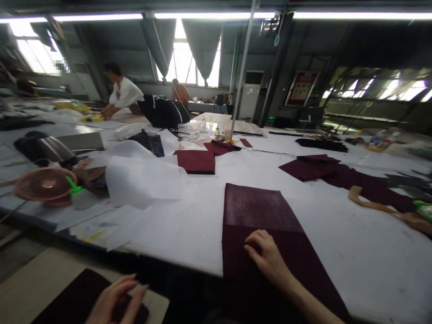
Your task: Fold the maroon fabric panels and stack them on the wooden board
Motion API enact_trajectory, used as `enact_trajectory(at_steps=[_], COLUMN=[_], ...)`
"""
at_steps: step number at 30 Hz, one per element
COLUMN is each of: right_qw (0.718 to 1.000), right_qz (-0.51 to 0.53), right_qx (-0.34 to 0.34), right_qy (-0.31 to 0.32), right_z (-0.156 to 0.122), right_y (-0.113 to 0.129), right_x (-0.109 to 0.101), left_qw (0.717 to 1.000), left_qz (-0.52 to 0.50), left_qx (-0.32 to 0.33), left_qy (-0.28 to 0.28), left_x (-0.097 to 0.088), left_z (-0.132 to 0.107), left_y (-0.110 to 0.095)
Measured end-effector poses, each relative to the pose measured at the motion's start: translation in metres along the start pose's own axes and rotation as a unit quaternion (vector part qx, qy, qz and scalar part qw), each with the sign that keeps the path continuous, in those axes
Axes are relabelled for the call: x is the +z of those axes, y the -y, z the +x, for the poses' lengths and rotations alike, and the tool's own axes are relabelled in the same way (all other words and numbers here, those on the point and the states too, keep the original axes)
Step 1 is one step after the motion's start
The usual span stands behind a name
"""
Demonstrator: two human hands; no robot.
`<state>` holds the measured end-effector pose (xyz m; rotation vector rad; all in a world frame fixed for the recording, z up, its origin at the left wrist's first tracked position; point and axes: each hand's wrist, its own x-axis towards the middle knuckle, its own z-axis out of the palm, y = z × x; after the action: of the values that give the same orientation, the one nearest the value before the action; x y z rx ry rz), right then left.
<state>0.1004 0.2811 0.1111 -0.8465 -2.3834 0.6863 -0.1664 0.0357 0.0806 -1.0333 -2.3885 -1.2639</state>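
A long dark maroon cloth panel (263, 207) lies on the white tabletop, with its near end hanging over the front edge. Its far part looks duller and greyer than the rest. Over the middle of this panel is my right hand (266, 256), loosely curled, with a gap between thumb and fingers and nothing seen in it. At lower left, my left hand (116, 301) has its fingers and thumb apart. It is at a dark maroon cloth piece (77, 292) lying on a pale wooden board (37, 279). The lower part of this hand is cut off by the frame.
A folded maroon stack (195, 162) lies farther back, with more maroon cloth (310, 167) at right. Translucent white sheets (141, 180), a pink fan (45, 184) and a green-capped bottle (81, 195) are at left. A metal pole (241, 72) rises mid-table. A co-worker (124, 92) leans over the far left.
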Motion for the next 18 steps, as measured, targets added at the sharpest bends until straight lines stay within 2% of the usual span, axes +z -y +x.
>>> enact_trajectory(at_steps=[3,6,8,10,12,15,18], right_qw=[0.999,0.998,0.998,0.997,0.997,0.997,0.995], right_qz=[-0.036,-0.054,-0.058,-0.058,-0.057,-0.058,-0.067], right_qx=[0.008,0.009,0.010,0.011,0.008,-0.011,-0.051], right_qy=[-0.019,-0.033,-0.039,-0.041,-0.044,-0.046,-0.053], right_z=[0.017,0.029,0.035,0.038,0.039,0.039,0.037], right_y=[-0.032,-0.049,-0.055,-0.061,-0.066,-0.074,-0.083], right_x=[-0.003,0.004,0.009,0.014,0.019,0.024,0.029], left_qw=[0.988,0.957,0.941,0.930,0.922,0.914,0.910], left_qz=[-0.057,-0.106,-0.120,-0.121,-0.113,-0.096,-0.083], left_qx=[0.094,0.151,0.170,0.182,0.191,0.190,0.163], left_qy=[0.110,0.223,0.268,0.297,0.318,0.345,0.372], left_x=[0.037,0.095,0.132,0.161,0.181,0.199,0.207], left_z=[0.000,0.013,0.024,0.032,0.036,0.035,0.032], left_y=[-0.062,-0.121,-0.146,-0.159,-0.161,-0.153,-0.142])
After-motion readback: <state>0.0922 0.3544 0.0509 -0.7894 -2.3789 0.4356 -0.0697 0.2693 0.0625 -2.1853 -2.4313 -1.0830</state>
